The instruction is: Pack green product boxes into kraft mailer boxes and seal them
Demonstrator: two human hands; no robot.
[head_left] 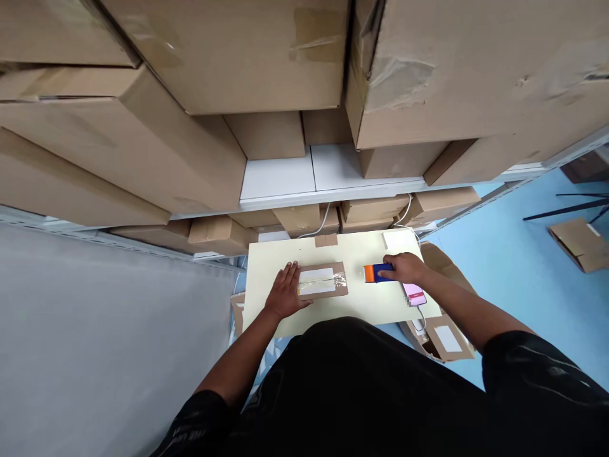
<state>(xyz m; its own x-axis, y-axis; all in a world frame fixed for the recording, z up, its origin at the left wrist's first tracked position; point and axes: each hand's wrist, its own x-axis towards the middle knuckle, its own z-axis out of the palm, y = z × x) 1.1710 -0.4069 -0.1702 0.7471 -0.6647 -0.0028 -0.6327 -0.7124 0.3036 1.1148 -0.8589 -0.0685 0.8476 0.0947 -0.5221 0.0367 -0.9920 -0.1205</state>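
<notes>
Resting open on the pale-yellow rectangular table [271,254], your left hand [285,293] touches the left edge of a flat white-labelled brown cardboard box [322,281], left of centre | pink-screened phone [415,294], near right | your right hand [403,268] grips a blue-and-orange handheld tool [373,273], right of the box | far: white shelf [278,176] stacked with brown cartons [266,57]

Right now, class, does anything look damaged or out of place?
The large carton at upper right looks worn: its front has a wrinkled, whitish patch and a small tear-like mark. Another carton lies on the blue floor at far right, perhaps out of place. The package at the left hand shows no obvious damage.
</notes>
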